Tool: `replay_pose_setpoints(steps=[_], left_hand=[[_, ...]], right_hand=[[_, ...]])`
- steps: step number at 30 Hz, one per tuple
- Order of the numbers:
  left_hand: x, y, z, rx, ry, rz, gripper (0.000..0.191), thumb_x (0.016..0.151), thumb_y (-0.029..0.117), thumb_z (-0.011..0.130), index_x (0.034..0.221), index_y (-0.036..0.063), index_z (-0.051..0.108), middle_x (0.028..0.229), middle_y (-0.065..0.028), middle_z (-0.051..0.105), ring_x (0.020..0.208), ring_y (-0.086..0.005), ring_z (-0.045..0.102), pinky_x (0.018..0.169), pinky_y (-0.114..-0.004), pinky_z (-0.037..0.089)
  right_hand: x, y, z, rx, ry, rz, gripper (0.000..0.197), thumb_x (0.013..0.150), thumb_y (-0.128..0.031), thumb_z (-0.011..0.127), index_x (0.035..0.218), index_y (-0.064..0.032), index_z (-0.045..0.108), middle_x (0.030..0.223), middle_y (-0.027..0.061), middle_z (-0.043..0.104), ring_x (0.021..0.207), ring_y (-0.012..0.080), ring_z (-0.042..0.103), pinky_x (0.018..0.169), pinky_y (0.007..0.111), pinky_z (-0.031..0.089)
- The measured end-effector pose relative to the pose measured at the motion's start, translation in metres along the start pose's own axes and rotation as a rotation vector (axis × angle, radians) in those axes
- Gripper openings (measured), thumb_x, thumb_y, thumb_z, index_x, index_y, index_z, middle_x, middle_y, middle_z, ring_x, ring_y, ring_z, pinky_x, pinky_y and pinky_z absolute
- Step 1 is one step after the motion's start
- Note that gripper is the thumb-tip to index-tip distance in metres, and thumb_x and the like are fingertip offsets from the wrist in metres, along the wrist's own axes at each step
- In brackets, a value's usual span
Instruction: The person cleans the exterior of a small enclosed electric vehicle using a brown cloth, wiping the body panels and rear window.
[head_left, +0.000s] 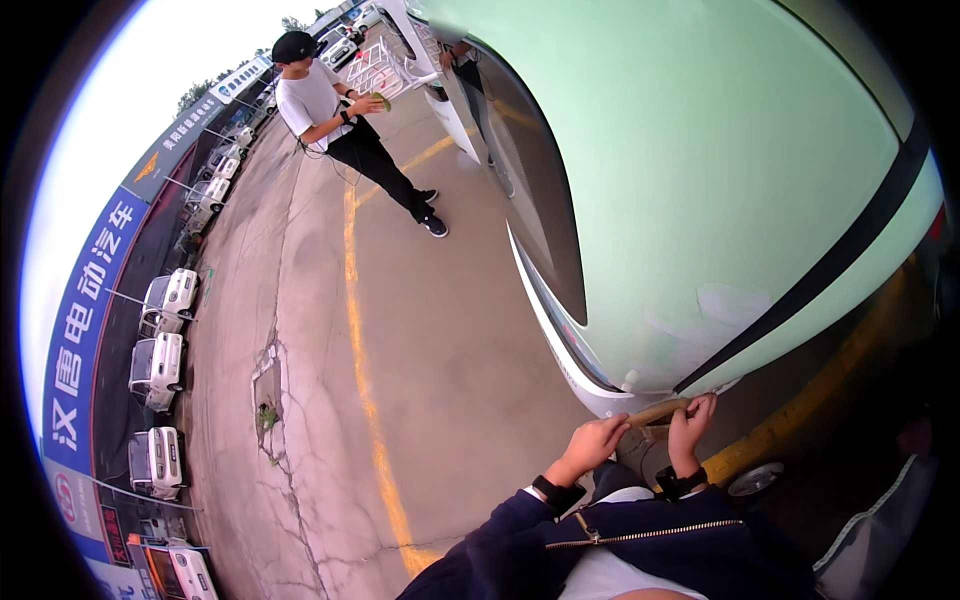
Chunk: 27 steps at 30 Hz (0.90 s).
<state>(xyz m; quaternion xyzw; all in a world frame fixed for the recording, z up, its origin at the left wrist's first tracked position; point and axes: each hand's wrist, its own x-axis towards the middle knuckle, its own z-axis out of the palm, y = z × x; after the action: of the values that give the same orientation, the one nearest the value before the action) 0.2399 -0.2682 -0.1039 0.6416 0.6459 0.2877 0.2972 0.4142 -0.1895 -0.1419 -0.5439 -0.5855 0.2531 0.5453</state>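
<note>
My left hand (595, 444) pinches one end of a tan strip (657, 412), which may be folded sandpaper or cloth. At the other end, the fingers of my right hand (691, 430) grip it too. The strip spans between both hands, right by the lower corner of a pale green vehicle body (697, 187). Whether it touches the paint is unclear. Just above the hands, whitish filler-like patches (720, 304) mark the green surface. A black band (817, 277) runs diagonally down to that corner.
A person (319, 97) in a white shirt stands beside the vehicle's window side, holding a small greenish thing (382, 101). Yellow lines (360, 360) cross the cracked concrete (465, 405). White parked cars (157, 371) line the far left. A round metal object (756, 479) lies near my right side.
</note>
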Motion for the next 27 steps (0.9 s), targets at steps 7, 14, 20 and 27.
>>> replay_pose_setpoints(steps=[7, 14, 20, 27], left_hand=[[0.008, -0.016, -0.013, -0.071, 0.036, 0.034, 0.024, 0.092, 0.024, 0.052, 0.106, 0.0058, 0.06, 0.086, -0.0189, 0.064, 0.08, -0.0384, 0.061, 0.069, -0.045, 0.049], [0.002, -0.068, -0.049, -0.088, 0.211, 0.2, 0.022, 0.091, 0.018, 0.053, 0.108, 0.0049, 0.059, 0.09, -0.0171, 0.064, 0.086, -0.0381, 0.061, 0.075, -0.041, 0.05], [-0.017, -0.108, -0.099, -0.42, -0.21, -0.092, 0.029, 0.096, 0.021, 0.048, 0.123, 0.0103, 0.051, 0.073, -0.0083, 0.06, 0.07, -0.0226, 0.063, 0.069, -0.035, 0.05], [-0.015, -0.133, -0.127, -1.136, -0.6, -0.572, 0.047, 0.093, 0.027, 0.054, 0.135, 0.0113, 0.041, 0.092, -0.0016, 0.06, 0.069, -0.011, 0.061, 0.061, -0.021, 0.051]], right_hand=[[-0.001, -0.024, -0.026, -0.048, -0.164, -0.04, 0.014, 0.071, 0.006, 0.053, 0.082, -0.0018, 0.052, 0.084, 0.0107, 0.052, 0.08, 0.0293, 0.048, 0.074, 0.035, 0.041], [-0.042, -0.072, -0.006, -0.253, -0.271, -0.059, 0.011, 0.078, -0.003, 0.059, 0.087, -0.006, 0.066, 0.087, 0.0068, 0.066, 0.089, 0.029, 0.054, 0.081, 0.036, 0.044], [-0.072, -0.1, 0.031, 0.101, -0.186, 0.216, 0.009, 0.088, -0.007, 0.058, 0.088, -0.0021, 0.066, 0.085, 0.009, 0.067, 0.077, 0.0168, 0.061, 0.074, 0.028, 0.047], [-0.097, -0.119, 0.057, 0.462, -0.192, 0.34, 0.019, 0.09, -0.006, 0.057, 0.109, 0.0, 0.057, 0.094, -0.0019, 0.056, 0.084, 0.004, 0.051, 0.075, 0.019, 0.041]])
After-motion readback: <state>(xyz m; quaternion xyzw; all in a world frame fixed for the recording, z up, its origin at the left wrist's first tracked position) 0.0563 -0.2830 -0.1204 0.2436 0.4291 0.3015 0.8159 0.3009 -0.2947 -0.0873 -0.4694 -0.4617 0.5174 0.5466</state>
